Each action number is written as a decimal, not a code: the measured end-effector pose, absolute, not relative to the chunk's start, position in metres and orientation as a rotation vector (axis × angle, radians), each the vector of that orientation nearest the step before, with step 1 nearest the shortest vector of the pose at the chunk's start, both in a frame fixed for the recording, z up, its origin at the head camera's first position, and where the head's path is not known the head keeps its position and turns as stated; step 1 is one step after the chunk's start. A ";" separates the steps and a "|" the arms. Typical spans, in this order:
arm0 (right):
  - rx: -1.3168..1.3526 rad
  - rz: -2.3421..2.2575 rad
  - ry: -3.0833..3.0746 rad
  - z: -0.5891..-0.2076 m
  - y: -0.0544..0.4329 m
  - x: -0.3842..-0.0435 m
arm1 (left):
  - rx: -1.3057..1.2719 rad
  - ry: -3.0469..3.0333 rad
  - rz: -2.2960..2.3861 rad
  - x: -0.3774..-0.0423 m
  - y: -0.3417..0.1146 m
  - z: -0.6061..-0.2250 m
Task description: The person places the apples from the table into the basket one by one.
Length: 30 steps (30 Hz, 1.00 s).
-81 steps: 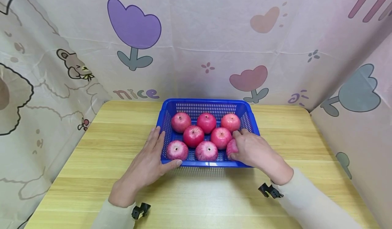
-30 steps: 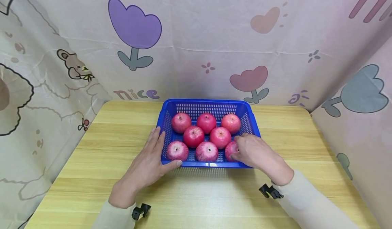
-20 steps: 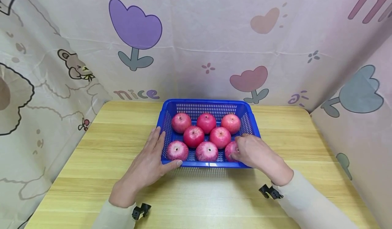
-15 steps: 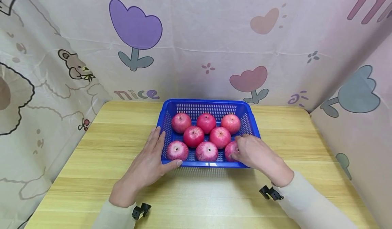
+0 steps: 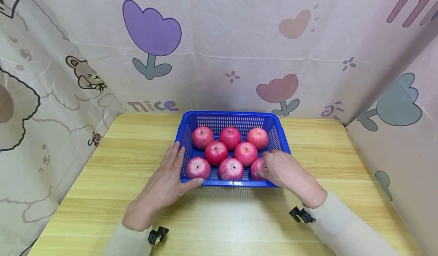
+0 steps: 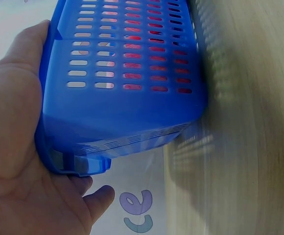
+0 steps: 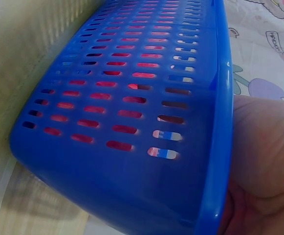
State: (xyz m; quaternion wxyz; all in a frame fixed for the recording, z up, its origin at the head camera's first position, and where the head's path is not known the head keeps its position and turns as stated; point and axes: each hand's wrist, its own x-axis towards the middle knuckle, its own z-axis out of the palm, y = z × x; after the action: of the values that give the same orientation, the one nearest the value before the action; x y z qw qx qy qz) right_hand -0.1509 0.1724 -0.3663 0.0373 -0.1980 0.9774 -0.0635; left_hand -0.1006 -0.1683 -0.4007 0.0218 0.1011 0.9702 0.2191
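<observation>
A blue slotted plastic basket [image 5: 234, 183] holds several red-pink apples [image 5: 216, 153] in rows. My right hand [image 5: 285, 170] reaches over the basket's right front corner and grips the front-right apple [image 5: 257, 167], its fingers and thumb around the sides; part of that apple is hidden under the hand. My left hand [image 5: 162, 180] rests on the left front corner, fingers straight along the left rim and thumb along the front rim. In the left wrist view, the left palm [image 6: 12, 147] lies against the basket rim. In the right wrist view, the right palm [image 7: 266, 152] shows beyond the rim.
The basket stands on a light wooden table [image 5: 219, 225], near its back edge. A pale curtain [image 5: 219, 31] printed with flowers and hearts hangs behind and at both sides. Each sleeve carries a small black wrist camera, one on the left [image 5: 158, 236] and one on the right [image 5: 302, 215].
Since the earliest frame, the front-right apple has shifted slightly left and more of it shows beside the right hand. The left hand and the basket stay in place.
</observation>
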 end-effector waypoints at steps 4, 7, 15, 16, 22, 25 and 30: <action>-0.613 -0.207 3.011 -0.366 0.173 -0.150 | 0.317 3.007 0.682 -0.101 -0.168 -0.401; -0.612 -0.225 3.018 -0.366 0.174 -0.149 | 0.318 3.007 0.681 -0.101 -0.168 -0.401; -0.619 -0.242 3.049 -0.365 0.174 -0.145 | 0.320 3.005 0.672 -0.100 -0.169 -0.400; -0.618 -0.248 3.053 -0.365 0.174 -0.144 | 0.320 3.005 0.671 -0.100 -0.169 -0.400; -0.587 -0.283 3.072 -0.364 0.177 -0.139 | 0.313 3.001 0.665 -0.100 -0.169 -0.399; -0.583 -0.300 3.085 -0.365 0.179 -0.137 | 0.307 2.988 0.655 -0.101 -0.169 -0.397; -0.554 -0.365 3.106 -0.365 0.181 -0.135 | 0.309 2.968 0.638 -0.101 -0.168 -0.393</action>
State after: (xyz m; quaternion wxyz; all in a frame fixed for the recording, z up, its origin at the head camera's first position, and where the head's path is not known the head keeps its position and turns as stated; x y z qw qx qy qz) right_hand -0.1354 0.1810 -0.3652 -0.0171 -0.1745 0.9778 -0.1150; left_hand -0.1012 -0.1683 -0.3928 0.0448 0.1011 0.9717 0.2088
